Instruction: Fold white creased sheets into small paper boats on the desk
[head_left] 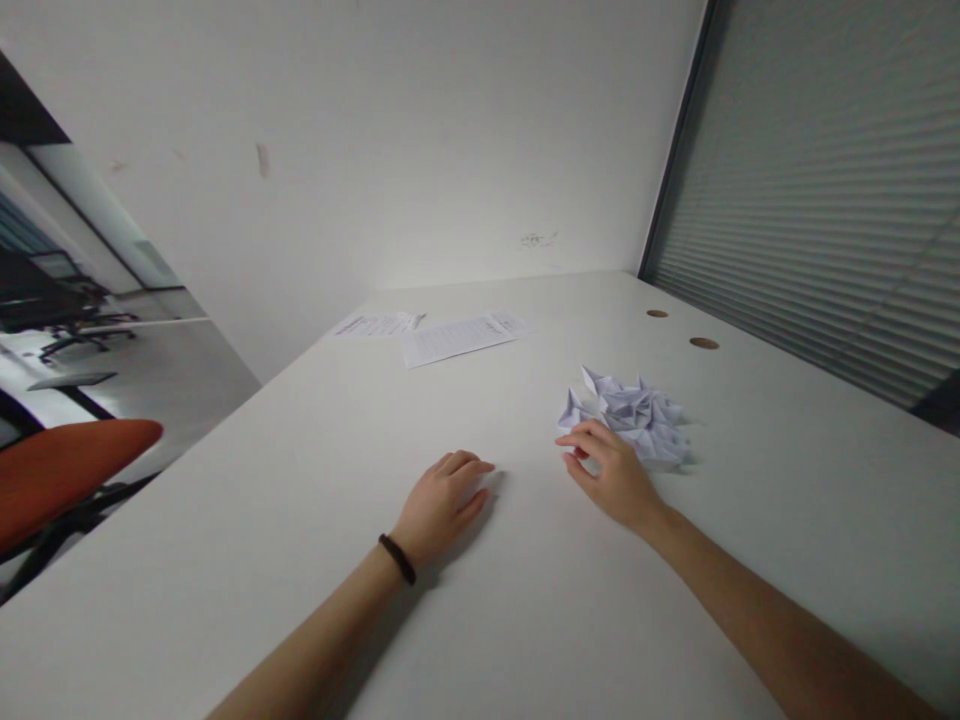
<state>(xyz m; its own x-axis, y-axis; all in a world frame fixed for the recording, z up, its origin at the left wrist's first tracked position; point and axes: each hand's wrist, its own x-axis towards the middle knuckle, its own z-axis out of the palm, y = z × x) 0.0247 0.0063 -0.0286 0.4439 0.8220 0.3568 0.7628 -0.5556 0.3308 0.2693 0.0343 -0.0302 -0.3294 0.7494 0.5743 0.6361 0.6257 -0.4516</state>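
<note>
Several folded white paper pieces (637, 408), perhaps origami, lie in a loose heap right of the table's middle. Just in front of the heap is my right hand (611, 475), its thumb and fingers curved apart with nothing seen between them. It hides part of the heap's near left side, and I cannot tell whether it touches the paper. My left hand (444, 505), a dark band on its wrist, rests low over the bare tabletop to the left. Its thumb and fingers are apart and hold nothing.
Printed sheets (459, 338) lie toward the back of the white table (300, 500), with more paper (375, 324) to their left. Two round holes (703, 343) sit near the right edge by the blinds (810, 230). An orange chair (75, 465) stands beyond the left edge.
</note>
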